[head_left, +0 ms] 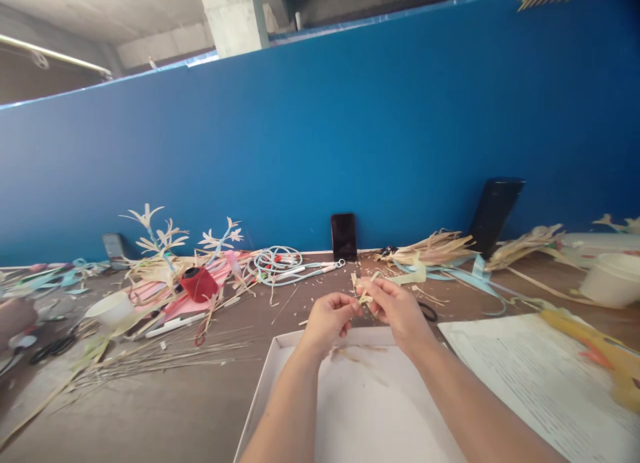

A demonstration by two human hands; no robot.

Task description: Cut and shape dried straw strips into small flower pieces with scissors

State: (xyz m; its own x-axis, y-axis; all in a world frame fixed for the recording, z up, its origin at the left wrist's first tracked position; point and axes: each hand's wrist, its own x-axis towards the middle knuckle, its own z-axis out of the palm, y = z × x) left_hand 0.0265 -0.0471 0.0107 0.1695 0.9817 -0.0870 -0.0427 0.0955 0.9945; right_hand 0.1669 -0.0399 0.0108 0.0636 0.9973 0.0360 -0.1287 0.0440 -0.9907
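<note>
Above the far edge of a shallow white box (pixel 274 354), my two hands are raised close together. My right hand (pixel 395 308) is closed in a pinch on a small pale straw-coloured strip piece (pixel 357 283), which looks like dried leaf. A short way to its left, my left hand (pixel 327 322) is closed too, thumb against fingers. Whatever lies between those fingertips is too small to make out. A few thin dry strips (pixel 367 360) lie inside the box, beneath the hands.
A phone (pixel 343 236) leans on the blue partition (pixel 300 150). Straw flowers (pixel 159 240), a red spool (pixel 199 284) and coiled light-blue cord (pixel 277 266) crowd the left. Dried husks (pixel 433 248), printed paper (pixel 525 376) and a yellow glue gun (pixel 595 350) are right. Another person's hand (pixel 16 322) is far left.
</note>
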